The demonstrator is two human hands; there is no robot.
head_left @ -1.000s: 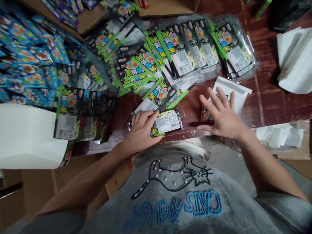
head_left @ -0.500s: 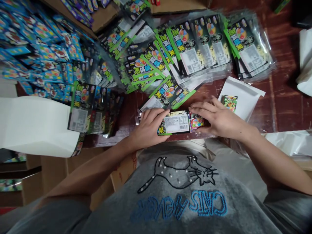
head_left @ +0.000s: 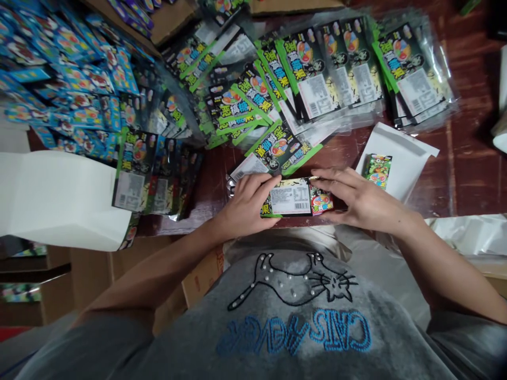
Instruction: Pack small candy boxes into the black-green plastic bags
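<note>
The black pouch (head_left: 291,197), its white label upward, is at the front edge of the dark red table (head_left: 463,179); the left hand (head_left: 251,203) covers the pouch's left end, its grip closed about it, fingers over the far side and thumb along the near side; the right hand (head_left: 354,196) is at the pouch's right end, its grip pinching a small red box (head_left: 322,202) between thumb and fingers; the red box meets that end of the pouch, though I cannot tell how much of it is inside.

To the right of the pouch, past the right hand, 1 green box (head_left: 378,170) lies on a folded white paper (head_left: 407,169); just beyond the pouch lie loose green-edged packs (head_left: 273,150), with more overlapping packs (head_left: 317,74) farther behind it; well to the left of the pouch are a curved white sheet (head_left: 59,200) and a heap of blue packets (head_left: 67,68); on the near side of the pouch is the person's grey shirt (head_left: 190,338), with a stitched cat and blue lettering.
</note>
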